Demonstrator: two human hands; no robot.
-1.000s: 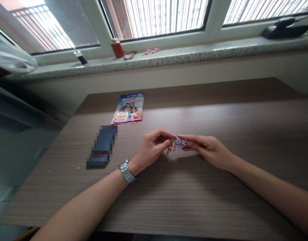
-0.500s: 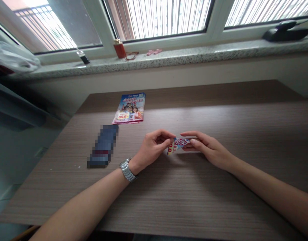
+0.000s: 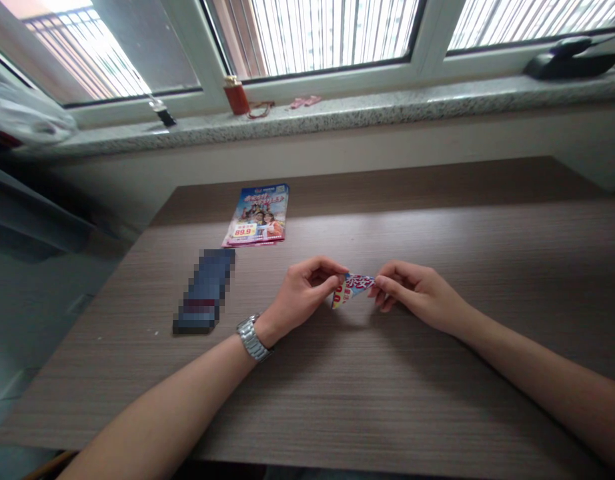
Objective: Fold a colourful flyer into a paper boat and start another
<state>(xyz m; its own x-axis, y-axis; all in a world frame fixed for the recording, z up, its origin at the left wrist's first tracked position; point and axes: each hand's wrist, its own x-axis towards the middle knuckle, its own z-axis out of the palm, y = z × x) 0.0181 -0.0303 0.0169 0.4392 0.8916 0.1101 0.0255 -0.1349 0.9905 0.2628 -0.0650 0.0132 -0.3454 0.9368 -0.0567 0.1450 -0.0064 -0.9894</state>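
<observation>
Between my hands, just above the table, is a small folded paper, roughly triangular, with blue, red and yellow print. My left hand, a metal watch on its wrist, pinches the paper's wider left end between thumb and index finger. At the narrow right tip, my right hand has its thumb and fingertips closed on the paper. The pinching fingers cover both ends of it.
A stack of printed flyers lies at the table's back left. Nearer me is a dark, pixelated flat object. The wooden table ends at a wall below the granite sill, which bears a red container.
My right thumb and fingers have drawn together on the paper's right tip; the index finger was raised and apart before. My left hand keeps its pinch, nearly in the same place.
</observation>
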